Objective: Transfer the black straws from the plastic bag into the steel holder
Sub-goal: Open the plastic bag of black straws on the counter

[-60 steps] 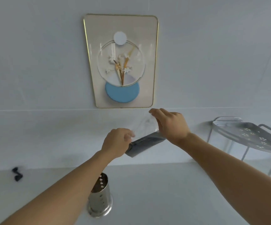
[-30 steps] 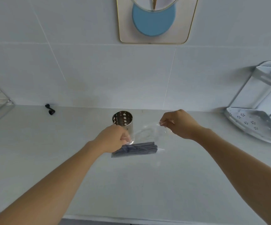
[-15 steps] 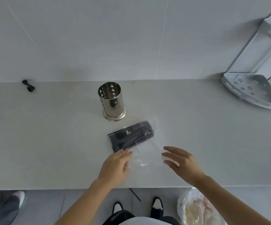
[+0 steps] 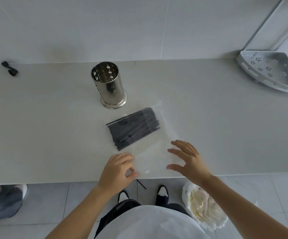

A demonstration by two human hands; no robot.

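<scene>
A clear, glossy plastic bag lies flat on the pale matte counter, with a bundle of thin black straws lying at a slant inside its far end. The shiny steel holder, a cylinder with punched holes and a flared base, stands upright just beyond the bag. The left hand pinches the bag's near corner between thumb and forefinger, while the right hand has its fingers spread wide at the bag's right edge, holding nothing.
</scene>
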